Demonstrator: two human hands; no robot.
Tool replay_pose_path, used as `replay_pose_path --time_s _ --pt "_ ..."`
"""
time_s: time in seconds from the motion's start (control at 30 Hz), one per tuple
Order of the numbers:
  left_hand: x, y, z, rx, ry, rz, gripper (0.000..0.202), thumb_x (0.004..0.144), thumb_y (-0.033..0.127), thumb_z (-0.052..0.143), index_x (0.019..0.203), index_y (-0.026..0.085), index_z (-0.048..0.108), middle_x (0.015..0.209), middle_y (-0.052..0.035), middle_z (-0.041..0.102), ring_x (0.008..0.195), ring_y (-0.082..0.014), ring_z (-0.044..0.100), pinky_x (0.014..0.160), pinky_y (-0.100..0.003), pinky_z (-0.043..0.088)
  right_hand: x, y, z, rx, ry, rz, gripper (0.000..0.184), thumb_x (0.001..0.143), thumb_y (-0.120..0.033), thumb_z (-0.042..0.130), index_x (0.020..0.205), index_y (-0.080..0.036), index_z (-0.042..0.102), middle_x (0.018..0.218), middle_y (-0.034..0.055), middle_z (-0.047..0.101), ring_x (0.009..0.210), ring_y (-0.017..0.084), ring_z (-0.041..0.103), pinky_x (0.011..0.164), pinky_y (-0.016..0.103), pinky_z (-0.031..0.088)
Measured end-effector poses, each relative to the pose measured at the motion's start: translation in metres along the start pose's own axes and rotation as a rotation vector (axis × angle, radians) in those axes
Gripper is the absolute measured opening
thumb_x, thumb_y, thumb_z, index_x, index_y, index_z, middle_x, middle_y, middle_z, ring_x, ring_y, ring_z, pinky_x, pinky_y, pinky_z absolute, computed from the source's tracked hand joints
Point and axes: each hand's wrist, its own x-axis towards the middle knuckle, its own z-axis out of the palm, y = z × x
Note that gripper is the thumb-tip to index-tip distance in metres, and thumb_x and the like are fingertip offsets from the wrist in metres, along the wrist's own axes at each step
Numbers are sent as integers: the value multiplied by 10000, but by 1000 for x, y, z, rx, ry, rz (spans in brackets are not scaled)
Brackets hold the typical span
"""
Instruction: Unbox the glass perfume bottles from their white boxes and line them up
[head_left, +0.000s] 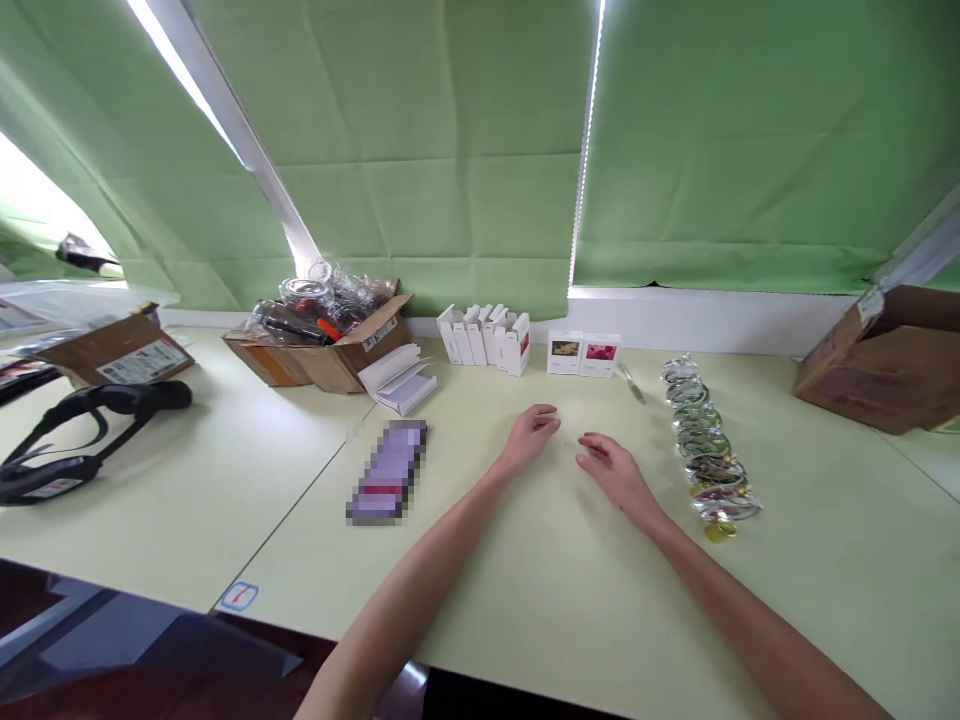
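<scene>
Over the middle of the pale table (480,560), my left hand (531,438) holds nothing, its fingers loosely bent and apart from the thumb. Facing it across a small gap is my right hand (613,470), also bare, with fingers and thumb apart. Beyond the hands stand two small white boxes, one with a yellow picture (565,352) and one with a pink picture (601,354). A thin pen-like item (631,383) lies beside them. To the right of my right hand runs a row of shiny clear packets (701,430), ending in a round yellow piece (720,530).
Several white boxes (480,338) stand in a row at the back. Left are an open white carton (401,382), a pixelated purple item (388,472), a cardboard box (337,365) of wrapped goods and a black headset (90,430). Another cardboard box (877,370) sits at right.
</scene>
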Motion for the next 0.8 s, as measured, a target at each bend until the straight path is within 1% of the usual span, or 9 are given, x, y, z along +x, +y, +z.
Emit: replay_pose_path --time_s 0.1,0.2,0.3,0.37,0.47,0.53,0.57,0.67,0.8 --pt "1 -2 1 17 -8 0 270 839 334 626 1087 231 652 943 -54 749 975 -229 703 879 -363 530 -23 -25 -9 -15 -58 -18 268 772 -347 676 992 -202 722 1246 103 681 1117 239 664 986 381 534" --pt "4 -4 -1 15 -27 28 269 843 363 604 1062 216 655 978 -63 747 954 -228 719 904 -368 527 -37 -66 -27 -203 -156 -87 260 867 -360 602 1047 -212 717 1081 83 743 831 198 708 713 328 579" --pt "9 -7 -3 4 -44 68 284 827 404 621 1015 197 670 1068 -87 738 893 -228 735 889 -381 540 -47 -102 -63 -320 -9 -185 272 922 -426 556 969 -219 726 957 49 761 748 187 680 665 315 539" --pt "11 -8 -3 9 -59 69 302 814 430 637 1003 198 675 1068 -85 739 878 -224 735 881 -379 547 -56 -113 -96 -355 175 -187 298 924 -464 560 897 -215 722 842 37 748 689 178 657 654 309 520" --pt "13 -9 -1 17 -63 59 319 797 456 650 984 199 678 1037 -73 747 870 -213 726 880 -368 550 -70 -110 -147 -471 346 -49 358 855 -564 634 851 -218 723 717 36 721 608 185 639 561 297 473" --pt "14 -10 1 8 -63 65 322 785 454 662 965 188 682 1033 -79 747 865 -209 717 886 -371 550 -77 -100 -174 -570 389 67 386 839 -601 632 836 -225 720 683 47 705 599 193 631 536 300 446" --pt "15 -10 2 0 -66 72 320 782 449 667 957 181 685 1029 -83 746 862 -208 713 890 -375 550 -79 -94 -184 -594 362 128 390 825 -608 645 887 -232 726 695 51 708 601 194 626 529 301 436" --pt "15 -11 4 -13 -72 87 317 777 437 675 944 169 693 1012 -87 741 871 -202 700 912 -387 545 -82 -78 -199 -619 225 212 450 767 -628 696 990 -238 727 779 61 722 610 186 605 519 304 426" --pt "12 -11 6 -6 -55 76 297 772 428 679 926 174 699 990 -82 741 896 -206 689 938 -404 540 -81 -65 -198 -592 64 255 435 756 -549 719 1052 -229 719 781 41 704 650 180 608 557 292 450"
